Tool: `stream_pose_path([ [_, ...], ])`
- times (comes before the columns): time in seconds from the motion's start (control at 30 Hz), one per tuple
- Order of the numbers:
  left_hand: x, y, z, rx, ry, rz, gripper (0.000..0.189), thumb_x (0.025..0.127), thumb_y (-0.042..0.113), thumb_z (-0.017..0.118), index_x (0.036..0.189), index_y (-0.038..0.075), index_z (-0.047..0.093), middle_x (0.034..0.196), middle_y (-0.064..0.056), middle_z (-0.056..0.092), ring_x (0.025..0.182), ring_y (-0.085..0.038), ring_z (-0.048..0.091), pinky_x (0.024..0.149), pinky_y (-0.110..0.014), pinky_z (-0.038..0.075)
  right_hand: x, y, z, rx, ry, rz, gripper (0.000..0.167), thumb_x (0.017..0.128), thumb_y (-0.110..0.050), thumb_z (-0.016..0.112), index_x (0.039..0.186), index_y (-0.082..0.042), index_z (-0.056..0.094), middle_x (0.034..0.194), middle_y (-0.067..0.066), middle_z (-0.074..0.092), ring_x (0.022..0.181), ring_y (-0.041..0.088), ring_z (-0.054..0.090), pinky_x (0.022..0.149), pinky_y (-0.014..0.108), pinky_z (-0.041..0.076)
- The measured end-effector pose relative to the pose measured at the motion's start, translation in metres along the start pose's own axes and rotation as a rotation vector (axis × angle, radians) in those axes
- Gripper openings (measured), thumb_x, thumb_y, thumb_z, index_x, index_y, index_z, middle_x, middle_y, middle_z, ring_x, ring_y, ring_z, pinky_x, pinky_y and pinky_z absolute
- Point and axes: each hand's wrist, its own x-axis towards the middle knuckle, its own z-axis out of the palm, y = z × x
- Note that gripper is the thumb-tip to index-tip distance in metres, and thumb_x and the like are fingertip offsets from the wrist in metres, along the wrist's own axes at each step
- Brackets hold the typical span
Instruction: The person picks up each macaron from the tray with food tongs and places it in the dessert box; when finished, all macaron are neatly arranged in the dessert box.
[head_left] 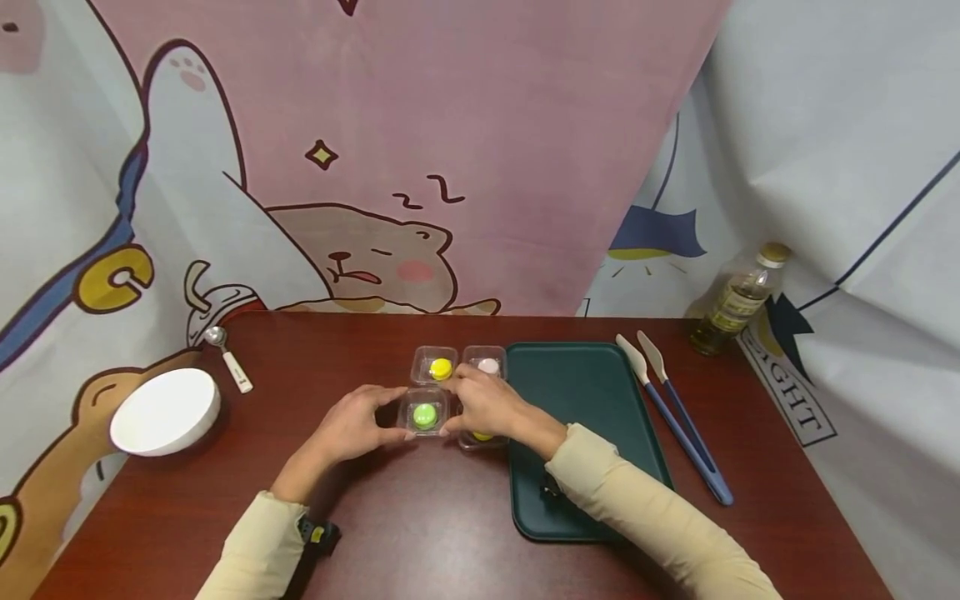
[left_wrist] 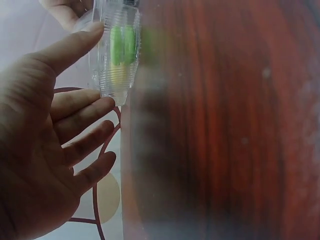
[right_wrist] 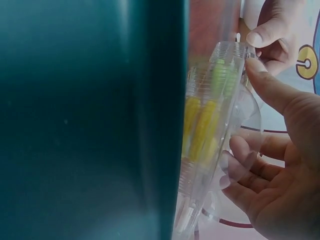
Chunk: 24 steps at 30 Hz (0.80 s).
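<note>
A small clear plastic box [head_left: 411, 423] with a green macaron [head_left: 424, 416] inside sits mid-table between both hands. My left hand [head_left: 358, 425] grips its left side, thumb at the near corner and forefinger at the far one. From the other side my right hand [head_left: 486, 403] pinches the box, its thumb near the front right corner. A thin clear lid edge [right_wrist: 255, 112] shows by the right fingers. Behind are matching boxes with a yellow macaron [head_left: 441, 369] and a pale pink one [head_left: 489, 366]. Another yellow macaron [head_left: 482, 436] is partly hidden under the right hand.
Right of the boxes lies a dark green tray [head_left: 577, 400], with the right forearm crossing above it. Blue-handled tongs [head_left: 686, 429] lie beyond it, and an oil bottle [head_left: 738, 304] stands at the back right. To the left are a white bowl [head_left: 167, 412] and a scoop [head_left: 232, 362].
</note>
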Motion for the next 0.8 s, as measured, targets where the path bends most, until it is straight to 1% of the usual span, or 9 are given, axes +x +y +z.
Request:
stream_pose_path([
  [0.23, -0.0009, -0.0006, -0.0005, -0.027, -0.019, -0.031, 0.076, 0.076, 0.051, 0.086, 0.140, 0.016, 0.063, 0.133, -0.007, 0.069, 0.124, -0.028, 0.063, 0.097, -0.052, 0.054, 0.0007, -0.0009, 0.0025, -0.015, -0.003, -0.008, 0.075, 0.077, -0.049, 0.086, 0.139, -0.015, 0.063, 0.133, 0.006, 0.059, 0.110, 0.018, 0.061, 0.094, 0.040, 0.056],
  [0.47, -0.0015, 0.0019, -0.0030, -0.050, -0.019, -0.015, 0.075, 0.078, 0.045, 0.086, 0.141, 0.012, 0.062, 0.131, -0.009, 0.070, 0.121, -0.029, 0.066, 0.096, -0.051, 0.055, 0.0001, -0.0038, 0.0002, -0.050, 0.018, -0.022, 0.072, 0.076, -0.050, 0.087, 0.136, -0.014, 0.065, 0.131, 0.007, 0.060, 0.109, 0.018, 0.061, 0.093, 0.039, 0.057],
  [0.63, -0.0023, 0.0019, -0.0030, -0.068, -0.034, -0.027, 0.075, 0.079, 0.044, 0.086, 0.141, 0.011, 0.061, 0.130, -0.010, 0.070, 0.123, -0.030, 0.065, 0.098, -0.051, 0.054, 0.0003, -0.0043, 0.0017, -0.060, 0.013, -0.019, 0.071, 0.077, -0.051, 0.086, 0.135, -0.015, 0.065, 0.134, 0.006, 0.060, 0.112, 0.018, 0.061, 0.094, 0.040, 0.056],
  [0.8, -0.0020, 0.0007, -0.0017, -0.083, -0.046, -0.036, 0.075, 0.079, 0.043, 0.085, 0.142, 0.011, 0.060, 0.130, -0.010, 0.071, 0.122, -0.028, 0.065, 0.098, -0.049, 0.054, 0.0009, -0.0043, 0.0036, -0.062, 0.012, -0.013, 0.071, 0.077, -0.051, 0.086, 0.134, -0.016, 0.065, 0.133, 0.006, 0.060, 0.112, 0.019, 0.061, 0.094, 0.041, 0.056],
])
